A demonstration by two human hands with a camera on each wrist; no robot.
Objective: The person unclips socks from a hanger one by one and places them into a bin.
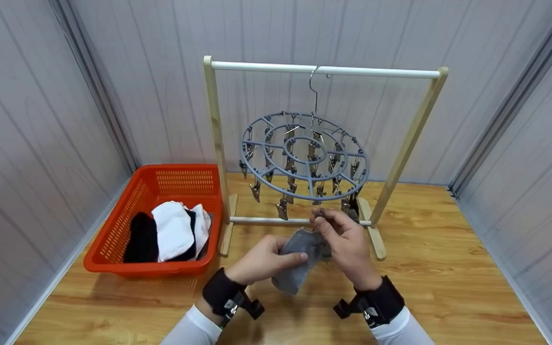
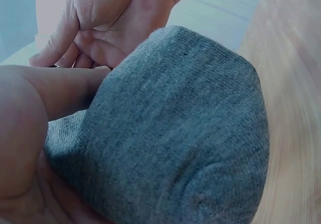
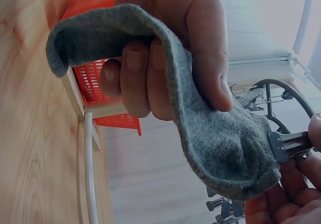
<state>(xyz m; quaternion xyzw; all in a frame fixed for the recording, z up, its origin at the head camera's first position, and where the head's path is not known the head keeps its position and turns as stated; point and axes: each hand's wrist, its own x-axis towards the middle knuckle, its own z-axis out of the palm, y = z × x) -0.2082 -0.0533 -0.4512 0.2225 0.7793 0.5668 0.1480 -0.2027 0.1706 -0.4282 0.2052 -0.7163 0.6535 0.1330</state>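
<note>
A grey sock [image 1: 300,263] is held by my left hand [image 1: 264,261], the thumb lying across it and the fingers underneath. In the right wrist view the sock [image 3: 220,138] bends over the left fingers, its far end hanging down. My right hand [image 1: 350,247] pinches a metal clip [image 3: 291,144] below the front rim of a round grey clip hanger [image 1: 276,167]. The clip's mouth is right at the sock's edge. In the left wrist view the grey sock [image 2: 175,133] covers much of the right hand's fingers.
The hanger hooks over the white bar [image 1: 266,67] of a wooden-legged rack, with several clips dangling. Something dark [image 1: 354,205] hangs at its right side. An orange basket [image 1: 108,235] to the left holds black and white socks [image 1: 173,230]. Pale panels enclose the wooden surface.
</note>
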